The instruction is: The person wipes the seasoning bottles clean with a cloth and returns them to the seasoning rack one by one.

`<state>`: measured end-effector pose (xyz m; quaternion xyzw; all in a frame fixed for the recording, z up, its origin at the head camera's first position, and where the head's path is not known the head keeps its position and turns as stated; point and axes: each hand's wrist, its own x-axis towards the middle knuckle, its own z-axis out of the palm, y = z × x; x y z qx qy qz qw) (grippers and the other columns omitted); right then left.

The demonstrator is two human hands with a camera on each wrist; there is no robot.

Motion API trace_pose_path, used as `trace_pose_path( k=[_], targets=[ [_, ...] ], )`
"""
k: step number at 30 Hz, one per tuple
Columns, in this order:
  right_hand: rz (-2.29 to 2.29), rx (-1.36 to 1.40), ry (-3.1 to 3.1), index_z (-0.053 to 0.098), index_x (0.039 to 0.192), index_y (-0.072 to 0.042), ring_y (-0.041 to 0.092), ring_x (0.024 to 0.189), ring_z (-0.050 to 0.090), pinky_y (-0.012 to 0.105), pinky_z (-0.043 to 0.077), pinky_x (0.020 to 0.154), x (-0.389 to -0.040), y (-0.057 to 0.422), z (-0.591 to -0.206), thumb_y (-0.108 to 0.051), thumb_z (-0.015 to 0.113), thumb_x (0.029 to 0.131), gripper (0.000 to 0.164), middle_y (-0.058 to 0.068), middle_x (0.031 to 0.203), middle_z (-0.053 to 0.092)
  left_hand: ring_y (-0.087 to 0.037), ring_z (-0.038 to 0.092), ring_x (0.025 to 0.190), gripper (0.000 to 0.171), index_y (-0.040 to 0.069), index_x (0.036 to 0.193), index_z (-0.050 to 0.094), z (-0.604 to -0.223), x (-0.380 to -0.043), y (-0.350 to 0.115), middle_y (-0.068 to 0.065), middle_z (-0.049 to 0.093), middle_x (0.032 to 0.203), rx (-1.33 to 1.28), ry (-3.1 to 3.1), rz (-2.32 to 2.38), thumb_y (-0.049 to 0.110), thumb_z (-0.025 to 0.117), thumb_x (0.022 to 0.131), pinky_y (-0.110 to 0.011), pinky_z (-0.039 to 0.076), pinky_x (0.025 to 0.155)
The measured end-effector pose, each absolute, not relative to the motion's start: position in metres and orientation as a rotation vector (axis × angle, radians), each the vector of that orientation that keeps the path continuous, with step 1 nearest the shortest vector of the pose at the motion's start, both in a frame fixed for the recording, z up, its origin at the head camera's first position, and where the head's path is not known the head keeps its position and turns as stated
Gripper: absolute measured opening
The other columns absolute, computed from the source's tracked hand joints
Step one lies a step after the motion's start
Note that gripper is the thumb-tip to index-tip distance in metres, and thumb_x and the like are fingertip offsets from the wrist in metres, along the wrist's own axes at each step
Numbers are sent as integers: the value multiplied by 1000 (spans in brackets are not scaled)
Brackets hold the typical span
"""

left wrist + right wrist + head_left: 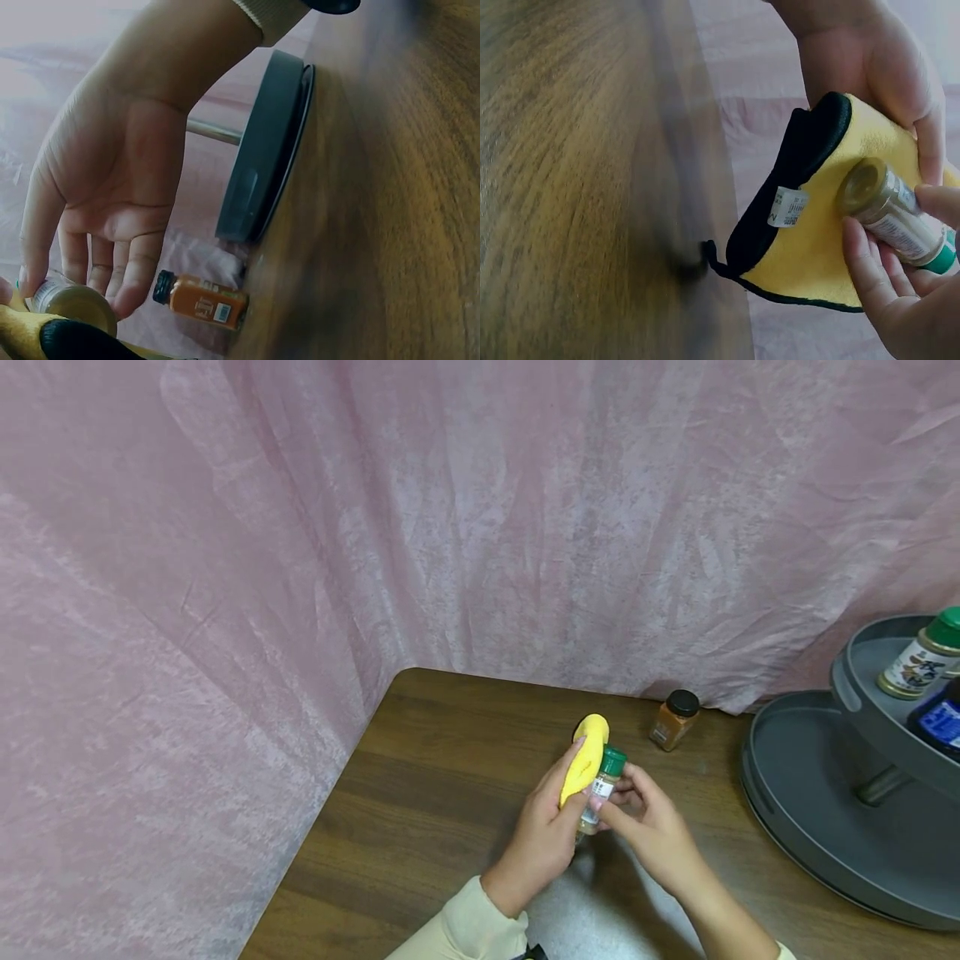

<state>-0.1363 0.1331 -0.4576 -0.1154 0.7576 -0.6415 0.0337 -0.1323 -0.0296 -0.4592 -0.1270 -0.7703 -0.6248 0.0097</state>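
My left hand [542,822] grips a folded yellow cloth [585,767], its thumb near the jar's label. In the right wrist view the cloth [821,255] has black edging and a white tag, and lies against one side of a spice jar [889,210]. That jar [602,787] has a green cap, a clear body and a white label; it is tilted and off the table. My right hand [662,837] pinches it between thumb and fingers. From the left wrist the jar's bottom [79,309] shows beside the right fingers, while most of the left hand is out of frame.
A black-capped jar of orange-brown spice [675,720] stands at the table's back edge. At the right is a grey two-tier round tray [780,793]; its upper tier bears a green-capped jar [918,664] and a blue-labelled container [941,718]. A pink curtain [487,527] hangs behind the wooden table [405,777].
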Motion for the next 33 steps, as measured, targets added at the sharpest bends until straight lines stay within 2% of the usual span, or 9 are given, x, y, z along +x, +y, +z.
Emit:
trace_pose_path(
  k=[3, 10, 16, 20, 24, 33],
  targets=[
    [-1987, -291, 2372, 51, 130, -4, 11, 90, 65, 33, 61, 73, -137, 134, -458, -14, 72, 94, 43, 11, 107, 60, -16, 55, 125, 61, 43, 155, 33, -460, -131, -29, 8, 43, 157, -428, -2413, -1933, 15, 52, 104, -25, 51, 99],
    [-2013, -227, 2450, 49, 129, -3, 8, 90, 65, 28, 60, 71, -137, 136, -456, -10, 75, 91, 46, 5, 107, 61, -13, 54, 129, 56, 39, 156, 34, -461, -130, -27, 7, 45, 156, -495, -2408, -1864, 25, 54, 105, -30, 48, 107],
    [-1997, -217, 2498, 49, 131, -6, 8, 90, 65, 28, 59, 71, -137, 138, -456, -13, 74, 92, 47, -1, 103, 65, -13, 55, 126, 56, 42, 155, 34, -459, -131, -27, 8, 46, 155, -476, -2426, -1890, 25, 54, 105, -28, 48, 104],
    [-1980, -258, 2512, 48, 133, -8, 9, 92, 67, 28, 60, 74, -138, 140, -457, -14, 73, 93, 48, 2, 105, 67, -15, 57, 120, 57, 41, 155, 35, -458, -130, -27, 3, 49, 153, -436, -2416, -1975, 20, 51, 105, -26, 52, 96],
    [-1961, -306, 2526, 46, 136, -11, 11, 94, 69, 27, 59, 79, -139, 142, -456, -14, 72, 94, 49, 7, 109, 68, -14, 59, 116, 55, 42, 155, 34, -458, -131, -29, 4, 51, 150, -374, -2363, -2121, 21, 49, 106, -24, 54, 89],
    [-1988, -327, 2595, 49, 138, -9, 6, 93, 66, 20, 56, 80, -137, 143, -445, -9, 70, 95, 48, 2, 104, 69, -20, 57, 131, 51, 41, 154, 36, -458, -135, -31, 4, 49, 154, -386, -2290, -2196, 24, 47, 108, -35, 52, 102]
  ],
)
